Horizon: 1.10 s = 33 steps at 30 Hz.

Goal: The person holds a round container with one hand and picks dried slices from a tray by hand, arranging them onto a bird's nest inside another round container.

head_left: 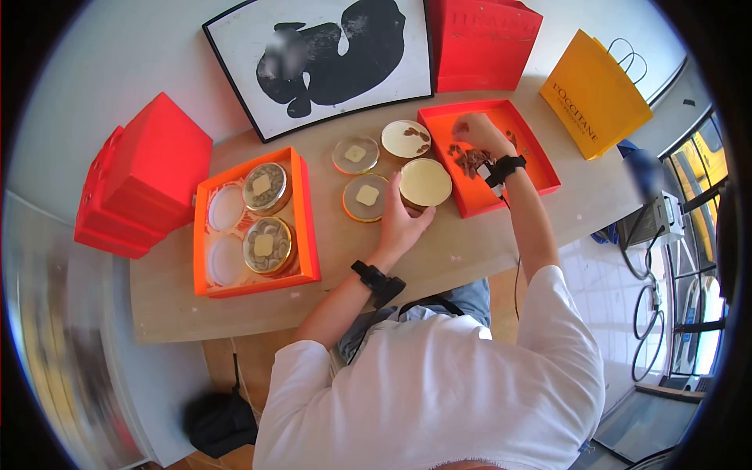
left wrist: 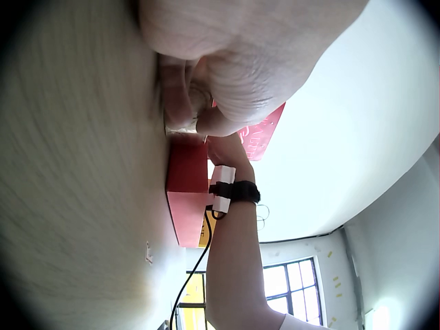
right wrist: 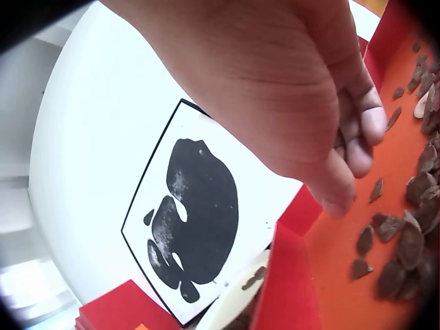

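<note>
In the head view my left hand [head_left: 402, 227] grips a round tub [head_left: 425, 183] with a cream-coloured top face, thumb and fingers around its near side. My right hand [head_left: 482, 133] is over an open red box [head_left: 537, 160] with an orange inside, near its back left part. Brown dried flat pieces [right wrist: 405, 247] lie scattered in it, below the curled fingers [right wrist: 364, 148] in the right wrist view; what the palm holds is hidden. Behind the gripped tub stands a second tub [head_left: 401, 135] with a few brown pieces in it.
Two clear round lids [head_left: 356, 154] with square labels lie left of the tubs. An orange box [head_left: 313, 235] at left holds two filled jars [head_left: 269, 246] beside round white hollows. Red cartons [head_left: 157, 168], a framed picture [head_left: 345, 59] and a yellow bag [head_left: 591, 102] stand around the table.
</note>
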Tool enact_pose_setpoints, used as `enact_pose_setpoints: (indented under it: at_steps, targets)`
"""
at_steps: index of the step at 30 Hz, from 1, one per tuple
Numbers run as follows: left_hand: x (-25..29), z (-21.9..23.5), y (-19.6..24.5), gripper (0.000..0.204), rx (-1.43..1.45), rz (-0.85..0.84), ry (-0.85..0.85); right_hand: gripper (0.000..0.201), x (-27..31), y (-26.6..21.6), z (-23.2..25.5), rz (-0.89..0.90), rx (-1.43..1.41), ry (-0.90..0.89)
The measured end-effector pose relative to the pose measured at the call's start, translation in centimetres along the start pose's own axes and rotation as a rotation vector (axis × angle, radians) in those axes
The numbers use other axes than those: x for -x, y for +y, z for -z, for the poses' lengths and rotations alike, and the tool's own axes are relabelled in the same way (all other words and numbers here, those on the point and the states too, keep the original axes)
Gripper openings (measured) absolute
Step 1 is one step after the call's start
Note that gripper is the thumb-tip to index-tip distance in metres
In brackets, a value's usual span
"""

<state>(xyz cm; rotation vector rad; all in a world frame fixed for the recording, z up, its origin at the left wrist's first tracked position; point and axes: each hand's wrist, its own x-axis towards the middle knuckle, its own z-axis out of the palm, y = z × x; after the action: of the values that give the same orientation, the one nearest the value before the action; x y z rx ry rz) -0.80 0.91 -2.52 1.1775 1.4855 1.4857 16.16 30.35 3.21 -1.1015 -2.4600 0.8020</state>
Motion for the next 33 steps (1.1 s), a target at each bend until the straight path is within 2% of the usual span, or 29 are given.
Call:
enact_pose_setpoints:
  at_steps: [4,6,9,12,15,18,24,27,33]
  targets:
    - [0.6,0.2,2.4,0.103,0.040,0.095,-0.036,0.023,0.3,-3.7,0.4,0.037,-0.148,0.197]
    - [0.4,0.1,1.3,0.103,0.019,0.044,-0.013,0.025,-0.6,-4.4,0.1,0.027,-0.177,0.250]
    - [0.2,-0.1,0.5,0.103,-0.006,-0.014,0.009,0.024,0.0,-8.3,0.0,-0.085,-0.230,0.187]
    - [0.4,0.0,1.4,0.102,0.028,0.007,-0.006,0.023,-2.2,-6.4,-2.7,0.128,-0.167,0.246]
    - [0.6,0.0,2.3,0.102,0.041,0.066,-0.019,0.021,-3.2,-6.5,-4.0,0.093,-0.185,0.204]
    - [0.5,0.0,1.5,0.102,0.034,0.042,-0.016,0.025,-3.2,-7.6,-4.3,0.082,-0.114,0.180]
    - [0.0,-0.2,-0.6,0.105,-0.032,-0.067,-0.002,0.024,-2.5,-10.3,-4.3,0.155,0.232,0.216]
    - [-0.1,-0.2,-0.9,0.106,-0.038,-0.089,0.004,0.020,-3.1,-9.9,-4.6,0.200,0.323,0.257]
    - [0.1,-0.2,0.0,0.106,-0.020,-0.097,0.002,0.020,-3.2,-9.7,-4.4,0.166,0.371,0.187]
